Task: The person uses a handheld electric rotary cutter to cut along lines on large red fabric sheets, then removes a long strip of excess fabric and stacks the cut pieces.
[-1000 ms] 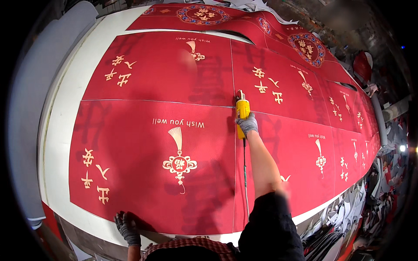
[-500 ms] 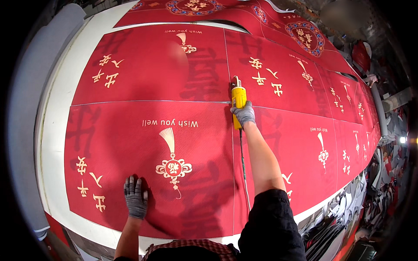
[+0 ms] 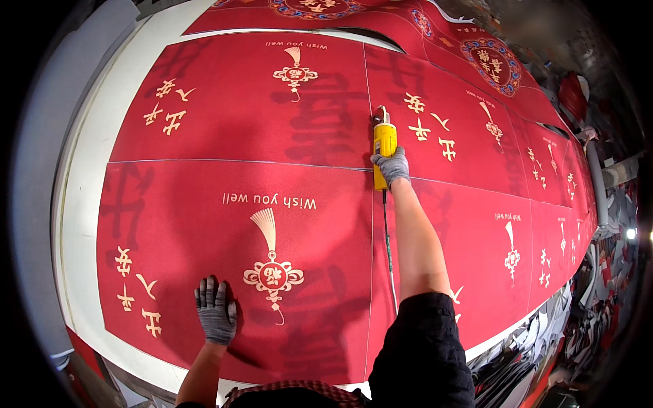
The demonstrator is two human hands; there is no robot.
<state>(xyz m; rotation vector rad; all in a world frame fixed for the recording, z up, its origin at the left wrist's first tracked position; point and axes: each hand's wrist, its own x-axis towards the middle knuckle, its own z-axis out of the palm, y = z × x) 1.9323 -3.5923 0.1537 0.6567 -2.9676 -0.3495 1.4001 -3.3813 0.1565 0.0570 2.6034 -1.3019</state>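
Note:
A yellow electric hand cutter (image 3: 385, 141) with a metal head rests on the seam between red printed mats. My right hand (image 3: 392, 167), in a grey glove, is wrapped round its body, arm stretched forward. A dark cord (image 3: 388, 238) runs back from the cutter toward me, along the near part of the seam. My left hand (image 3: 216, 314), gloved in striped grey, lies flat with fingers apart on the nearest red mat (image 3: 170, 272). This mat bears a cream tassel-knot ornament (image 3: 273, 276) and cream lettering. Part of the cutter's body is hidden by my right hand.
A large white table (image 3: 76, 224) lies under the red sheeting. Another red sheet with round blue-rimmed patterns (image 3: 491, 66) overlaps the far side. A grey roll (image 3: 51, 170) stands along the left. Scrap strips (image 3: 537, 340) are heaped at the right.
My right hand has pushed the cutter farther away along the seam. My left hand stays flat on the near mat, its thumb a little farther out. The view has shifted slightly.

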